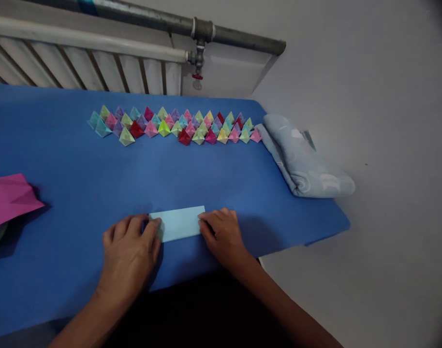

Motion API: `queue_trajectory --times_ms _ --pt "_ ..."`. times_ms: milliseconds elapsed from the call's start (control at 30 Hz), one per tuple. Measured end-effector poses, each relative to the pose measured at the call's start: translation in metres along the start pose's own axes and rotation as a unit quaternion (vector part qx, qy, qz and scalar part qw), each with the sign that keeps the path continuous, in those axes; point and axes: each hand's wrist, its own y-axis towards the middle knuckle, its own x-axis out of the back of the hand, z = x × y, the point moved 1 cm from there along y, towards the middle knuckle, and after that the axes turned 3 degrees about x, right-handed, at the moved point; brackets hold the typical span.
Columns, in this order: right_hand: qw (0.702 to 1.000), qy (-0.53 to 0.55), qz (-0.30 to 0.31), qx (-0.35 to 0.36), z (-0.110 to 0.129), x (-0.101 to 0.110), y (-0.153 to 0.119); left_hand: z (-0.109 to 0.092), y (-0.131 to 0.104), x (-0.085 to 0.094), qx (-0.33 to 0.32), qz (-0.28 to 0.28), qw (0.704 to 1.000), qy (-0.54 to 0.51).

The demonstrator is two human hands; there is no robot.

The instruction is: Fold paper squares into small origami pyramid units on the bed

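Grip narrow: your left hand and right hand hold the paper at either end. Keep edges flush, pressing against the worktop.

In the dim light this was most likely a room in a home. A pale slatted radiator stood against a plain, light wall, with a thick metal pipe above it and a red-handled valve at its end. A soft folded cloth with a pale pattern lay on the blue surface. Rows of small coloured paper shapes and a pale blue paper beneath bare fingers looked like a household craft, rather than workshop or office gear.
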Motion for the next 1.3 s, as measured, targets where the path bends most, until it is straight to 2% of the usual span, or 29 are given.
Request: queue_trajectory --times_ms 333,433,533,600,700,867,1033,1300 --pt "1.000 -0.027 0.006 0.003 -0.001 -0.001 0.000 -0.020 0.004 0.006 0.029 -0.019 0.999 0.000" --pt "0.999 -0.038 -0.019 0.014 0.000 -0.001 -0.002 -0.025 0.006 0.005 0.034 -0.008 0.999 -0.009" --pt "0.994 -0.073 -0.046 0.061 0.004 0.001 -0.006 -0.029 0.006 0.004 0.035 0.000 0.999 -0.005" --pt "0.991 -0.075 -0.031 0.107 0.008 0.002 -0.011 -0.031 0.006 0.004 0.033 0.003 0.999 0.003" --pt "0.985 -0.053 0.023 0.161 0.013 0.005 -0.019 -0.032 0.005 0.004 0.030 0.005 1.000 0.010" --pt "0.979 -0.064 0.088 0.173 0.009 0.011 -0.031 -0.034 0.003 0.003 0.049 0.005 0.999 -0.006" --pt "0.978 -0.087 0.089 0.165 -0.001 0.015 -0.041 -0.027 -0.003 -0.001 0.081 0.004 0.996 -0.043" --pt "0.981 -0.099 0.080 0.148 -0.004 0.016 -0.047 0.006 -0.023 -0.002 0.138 -0.001 0.989 -0.051"
